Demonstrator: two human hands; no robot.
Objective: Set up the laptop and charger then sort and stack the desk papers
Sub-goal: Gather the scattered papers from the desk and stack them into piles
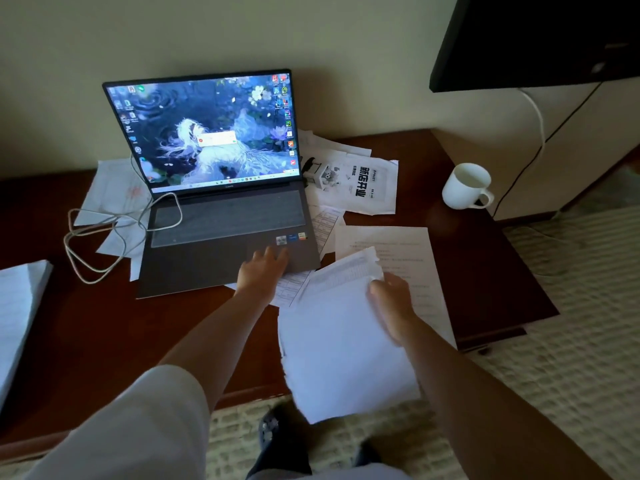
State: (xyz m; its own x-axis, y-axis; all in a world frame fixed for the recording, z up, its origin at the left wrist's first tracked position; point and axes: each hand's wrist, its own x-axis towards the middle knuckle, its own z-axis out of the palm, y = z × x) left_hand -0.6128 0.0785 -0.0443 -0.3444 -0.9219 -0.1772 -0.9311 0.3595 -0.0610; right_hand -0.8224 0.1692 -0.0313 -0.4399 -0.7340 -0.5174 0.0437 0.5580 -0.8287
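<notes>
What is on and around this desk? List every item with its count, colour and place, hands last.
laptop: one, grey, open and lit, back left of desk.
charger cable: one, white, coiled left of laptop.
loose papers: several, white, scattered beside and under laptop.
stamp: one, black and white, on papers right of the screen.
mug: one, white, right desk edge.
paper pile: one, white, far left.
television: one, black, upper right.
held sheets: a few, white, in right hand.
left hand: on laptop's front edge.
right hand: gripping the sheets.
</notes>
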